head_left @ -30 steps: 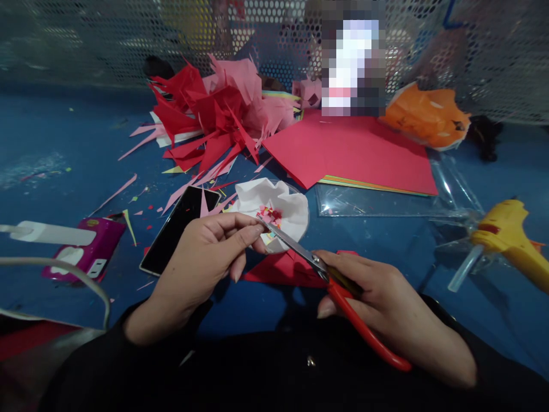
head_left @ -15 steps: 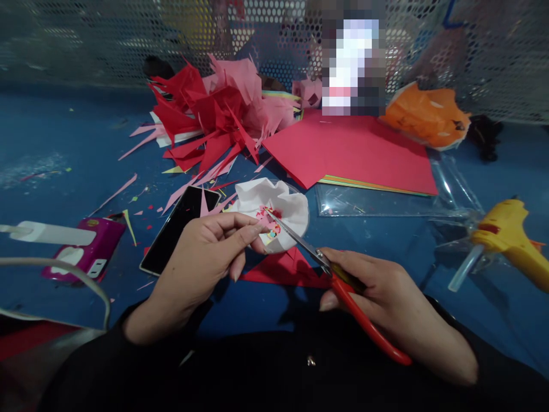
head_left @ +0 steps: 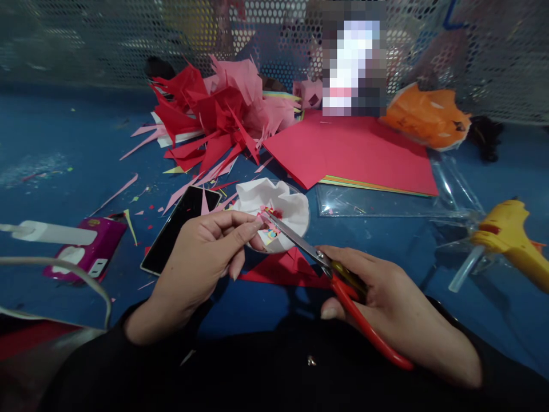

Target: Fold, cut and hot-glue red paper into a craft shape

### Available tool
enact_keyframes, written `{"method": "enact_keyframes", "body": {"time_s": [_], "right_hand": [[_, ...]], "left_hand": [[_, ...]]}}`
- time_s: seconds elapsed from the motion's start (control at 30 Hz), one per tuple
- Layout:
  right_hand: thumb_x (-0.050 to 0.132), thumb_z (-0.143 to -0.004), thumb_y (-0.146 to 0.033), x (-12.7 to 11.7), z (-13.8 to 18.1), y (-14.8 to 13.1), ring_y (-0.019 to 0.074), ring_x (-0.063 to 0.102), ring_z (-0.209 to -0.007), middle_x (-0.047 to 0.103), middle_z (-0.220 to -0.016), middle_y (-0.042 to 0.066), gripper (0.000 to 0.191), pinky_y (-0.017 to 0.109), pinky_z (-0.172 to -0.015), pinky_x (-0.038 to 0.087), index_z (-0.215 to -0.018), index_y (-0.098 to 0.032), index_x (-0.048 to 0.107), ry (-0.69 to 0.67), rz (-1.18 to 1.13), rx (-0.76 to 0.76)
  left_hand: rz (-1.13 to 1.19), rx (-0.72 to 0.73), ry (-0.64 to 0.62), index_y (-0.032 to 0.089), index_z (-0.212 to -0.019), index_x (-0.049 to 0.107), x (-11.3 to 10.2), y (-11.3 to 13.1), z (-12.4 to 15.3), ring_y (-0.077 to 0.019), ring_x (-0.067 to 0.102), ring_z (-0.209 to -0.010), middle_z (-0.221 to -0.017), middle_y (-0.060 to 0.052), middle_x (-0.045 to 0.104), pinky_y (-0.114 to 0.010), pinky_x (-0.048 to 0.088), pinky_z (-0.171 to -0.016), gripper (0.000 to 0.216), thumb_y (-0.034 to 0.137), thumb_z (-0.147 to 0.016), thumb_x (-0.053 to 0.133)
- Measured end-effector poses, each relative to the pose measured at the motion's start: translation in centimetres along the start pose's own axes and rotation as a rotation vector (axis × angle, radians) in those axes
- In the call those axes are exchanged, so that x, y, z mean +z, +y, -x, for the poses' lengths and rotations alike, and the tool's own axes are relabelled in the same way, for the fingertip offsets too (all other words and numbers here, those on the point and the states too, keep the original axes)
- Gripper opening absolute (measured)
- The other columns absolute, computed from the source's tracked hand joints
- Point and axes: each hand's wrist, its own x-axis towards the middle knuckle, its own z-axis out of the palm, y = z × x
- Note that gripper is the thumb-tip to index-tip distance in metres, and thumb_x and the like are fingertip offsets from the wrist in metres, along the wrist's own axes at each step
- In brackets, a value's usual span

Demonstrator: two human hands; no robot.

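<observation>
My right hand [head_left: 386, 303] is closed round the red handles of a pair of scissors [head_left: 298, 240]. The blades point up and left, their tips at the fingertips of my left hand [head_left: 214, 246]. Between thumb and forefinger the left hand pinches a small piece of pink paper [head_left: 261, 216], mostly hidden by the fingers. Just beneath is a round dish lined with crumpled white paper [head_left: 291, 206], holding tiny red, pink and other coloured paper bits [head_left: 273, 233]. A folded red paper [head_left: 287, 272] lies in front of the dish.
A phone [head_left: 171, 240] and a purple device [head_left: 90, 246] with a cable lie left. Behind are red and pink paper scraps [head_left: 223, 109], red sheets [head_left: 355, 151] and an orange paper item [head_left: 429, 117]. A yellow glue gun [head_left: 510, 229] lies right. A perforated metal panel [head_left: 107, 40] stands behind.
The scissor handles have spread slightly, with the right thumb a little apart from the fingers. The left hand has hardly moved and keeps its pinch.
</observation>
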Motion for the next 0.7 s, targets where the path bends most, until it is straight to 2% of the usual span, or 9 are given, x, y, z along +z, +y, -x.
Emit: {"method": "enact_keyframes", "body": {"time_s": [0.13, 0.3, 0.47, 0.7], "right_hand": [[0.073, -0.084, -0.046, 0.15, -0.18, -0.05, 0.0204, 0.067, -0.084, 0.070, -0.085, 0.001, 0.026, 0.029, -0.073, 0.054, -0.094, -0.024, 0.064, -0.016, 0.022, -0.029], [0.071, -0.087, -0.043, 0.44, -0.23, 0.28, 0.0189, 0.066, -0.084, 0.070, -0.090, 0.000, 0.025, 0.029, -0.074, 0.053, -0.102, -0.025, 0.063, -0.020, 0.020, -0.056], [0.068, -0.089, -0.043, 0.65, -0.10, 0.67, 0.0191, 0.066, -0.083, 0.072, -0.094, 0.001, 0.023, 0.031, -0.075, 0.052, -0.101, -0.025, 0.063, -0.017, 0.021, -0.064], [0.064, -0.091, -0.049, 0.61, -0.06, 0.61, 0.0191, 0.066, -0.081, 0.071, -0.091, 0.002, 0.027, 0.031, -0.072, 0.053, -0.102, -0.024, 0.064, -0.010, 0.019, -0.068]], "left_hand": [[-0.036, -0.021, 0.001, 0.014, -0.080, 0.070, 0.04, 0.10, 0.19, 0.0022, 0.039, -0.032, -0.057, 0.005, 0.064, -0.012, 0.024, -0.036, 0.014, 0.020, -0.090, 0.064], [-0.068, -0.032, -0.019, 0.015, -0.081, 0.071, 0.13, 0.26, 0.31, -0.0006, 0.036, -0.030, -0.035, 0.009, 0.046, -0.012, 0.024, -0.037, 0.016, 0.020, -0.092, 0.061], [-0.047, -0.044, -0.033, 0.016, -0.083, 0.071, 0.21, 0.15, 0.20, -0.0012, 0.037, -0.030, -0.034, 0.008, 0.047, -0.012, 0.025, -0.037, 0.015, 0.020, -0.093, 0.061], [-0.037, -0.050, -0.034, 0.016, -0.076, 0.069, 0.13, 0.08, 0.20, 0.0002, 0.038, -0.031, -0.038, 0.007, 0.052, -0.011, 0.024, -0.036, 0.019, 0.020, -0.092, 0.061]]}}
